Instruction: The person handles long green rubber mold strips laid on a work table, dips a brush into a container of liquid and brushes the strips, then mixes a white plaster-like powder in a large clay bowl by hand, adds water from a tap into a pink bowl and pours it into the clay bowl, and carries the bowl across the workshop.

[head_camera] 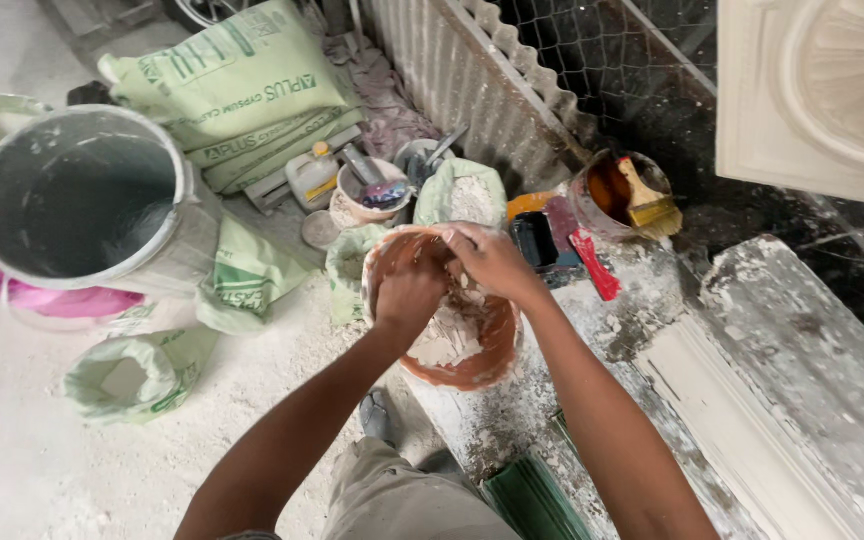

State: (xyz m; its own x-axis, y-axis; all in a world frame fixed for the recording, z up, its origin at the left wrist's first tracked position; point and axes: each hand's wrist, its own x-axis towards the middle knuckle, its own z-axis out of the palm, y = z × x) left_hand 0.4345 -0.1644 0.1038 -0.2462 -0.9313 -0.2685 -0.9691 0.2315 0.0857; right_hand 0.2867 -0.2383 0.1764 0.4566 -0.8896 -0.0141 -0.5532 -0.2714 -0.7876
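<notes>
An orange bowl (482,365) smeared with white plaster stands at the edge of a dusty work surface. My left hand (407,290) is inside it, fingers curled over the near-left rim and into the plaster. My right hand (492,258) reaches in from the right, fingers bent down onto lumps of white plaster at the bowl's far side. Both hands are dusted white. What the fingertips grip is hidden by the hands themselves.
A large grey bucket (82,195) stands left, green plaster sacks (242,90) behind it. An open sack of white powder (467,195), a small cup with tools (372,190), a tub holding a yellow brush (642,205), a red-handled tool (592,262) and a white plaster moulding (752,400) surround the bowl.
</notes>
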